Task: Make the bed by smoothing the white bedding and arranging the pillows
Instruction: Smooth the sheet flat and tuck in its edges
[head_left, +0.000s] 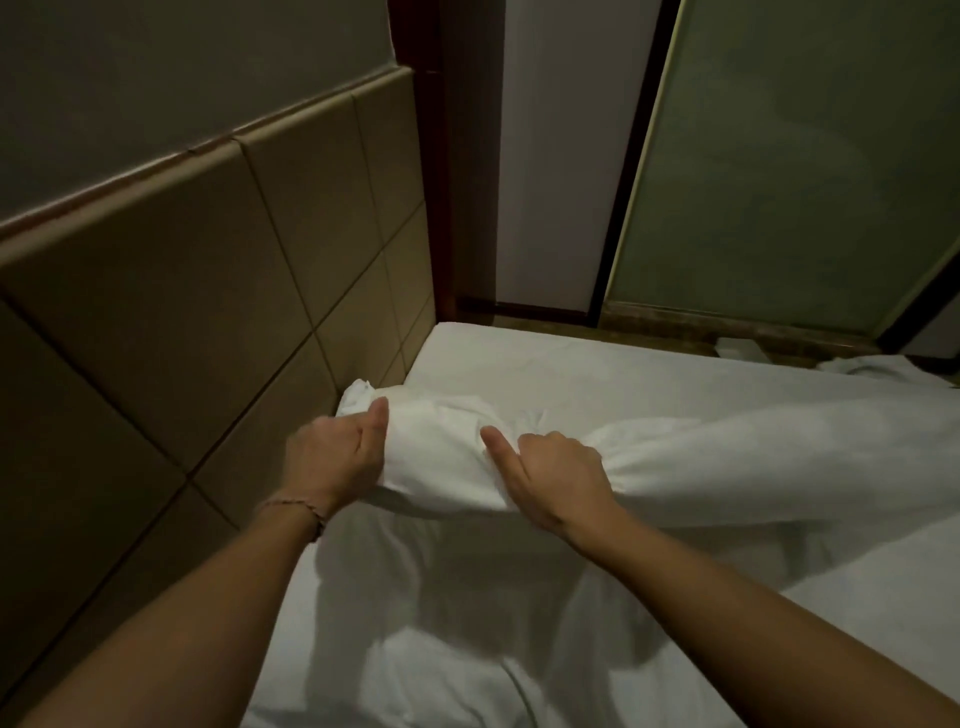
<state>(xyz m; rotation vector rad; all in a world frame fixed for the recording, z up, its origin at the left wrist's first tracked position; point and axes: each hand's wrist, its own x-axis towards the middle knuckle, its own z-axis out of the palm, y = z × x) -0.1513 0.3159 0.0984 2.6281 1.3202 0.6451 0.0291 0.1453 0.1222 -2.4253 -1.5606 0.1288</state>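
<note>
Both hands grip a bunched white duvet (447, 441) lifted above the mattress, close to the padded headboard. My left hand (332, 457) clutches its left end, thumb on top. My right hand (550, 473) holds the fold a little to the right, thumb pointing up. The rest of the duvet trails off to the right (753, 457) across the bed. Under it lies the white sheet (545, 358), smooth toward the far corner and creased near me (467, 623). No pillow is visible.
A tan padded headboard (208, 322) runs along the left side, touching the mattress. Beyond the bed's far edge stand a dark wooden door frame (441, 182), a pale wall panel (561, 156) and a frosted green glass panel (805, 156). White cloth lies at the far right (872, 371).
</note>
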